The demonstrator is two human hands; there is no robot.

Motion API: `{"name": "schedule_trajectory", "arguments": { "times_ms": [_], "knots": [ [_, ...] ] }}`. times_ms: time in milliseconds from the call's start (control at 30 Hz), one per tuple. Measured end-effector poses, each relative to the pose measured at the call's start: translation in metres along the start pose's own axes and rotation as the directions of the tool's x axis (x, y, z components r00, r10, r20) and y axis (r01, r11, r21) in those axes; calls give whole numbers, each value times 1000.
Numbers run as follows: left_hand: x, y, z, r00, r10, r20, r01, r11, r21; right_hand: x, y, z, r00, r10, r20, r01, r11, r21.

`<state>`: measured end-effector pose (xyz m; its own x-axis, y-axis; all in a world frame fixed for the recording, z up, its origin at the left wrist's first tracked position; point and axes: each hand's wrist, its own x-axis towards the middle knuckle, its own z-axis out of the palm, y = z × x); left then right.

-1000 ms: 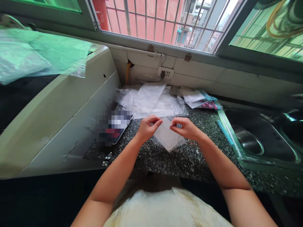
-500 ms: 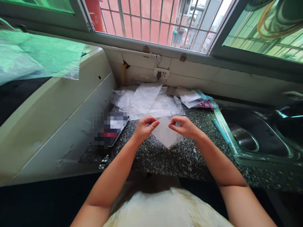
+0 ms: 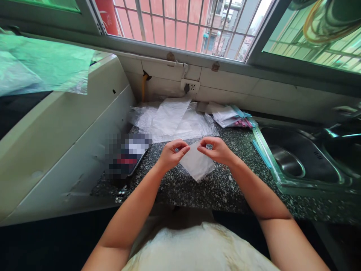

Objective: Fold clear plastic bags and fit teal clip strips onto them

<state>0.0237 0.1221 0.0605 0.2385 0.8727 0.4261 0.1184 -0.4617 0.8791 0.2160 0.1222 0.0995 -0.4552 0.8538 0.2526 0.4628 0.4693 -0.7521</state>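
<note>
Between my hands hangs a small, whitish, translucent plastic bag [image 3: 196, 163] above the speckled dark countertop [image 3: 180, 195]. My left hand [image 3: 175, 152] pinches its upper left edge between thumb and forefinger. At the upper right edge, my right hand [image 3: 216, 149] pinches it in the same way. Just beyond my hands lies a spread pile of clear and white plastic bags [image 3: 175, 120]. To its right is a small stack of bags with blue and pink strips [image 3: 232, 116].
A phone-like device [image 3: 132, 154], partly blurred out, lies left beside a white appliance [image 3: 84, 131]. The steel sink [image 3: 299, 158] is set in at the right, with a blue strip [image 3: 261, 154] along its edge. A wall socket [image 3: 190, 86] and barred window [image 3: 175, 26] are behind.
The bag's lower corner has shifted slightly down and left, and my right hand has moved slightly left. Both hands keep their pinch. The whole view has shifted a little.
</note>
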Motion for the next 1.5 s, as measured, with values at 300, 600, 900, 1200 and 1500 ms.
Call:
{"name": "schedule_trajectory", "arguments": {
  "times_ms": [300, 600, 900, 1200, 1500],
  "knots": [
    [0, 0, -3, 995, -97, -18, 95, 993, -68, 0, -5, -6, 998, 52, -37, -52, 999, 1],
    [1, -6, -4, 991, -103, -82, 93, 989, -112, 0, -5, -11, 988, 74, -139, -75, 997, -4],
    [2, -6, -5, 987, -135, -89, 121, 982, -147, -1, -3, -17, 996, 72, -56, -73, 997, -7],
    [-1, 5, -7, 994, 0, 107, 7, 998, -63, -1, -4, -24, 991, -131, 36, 134, 986, -100],
    [-4, -1, -3, 992, -45, 115, 63, 985, -160, -3, -10, -9, 991, -137, -1, 136, 982, -128]
  ]
}}
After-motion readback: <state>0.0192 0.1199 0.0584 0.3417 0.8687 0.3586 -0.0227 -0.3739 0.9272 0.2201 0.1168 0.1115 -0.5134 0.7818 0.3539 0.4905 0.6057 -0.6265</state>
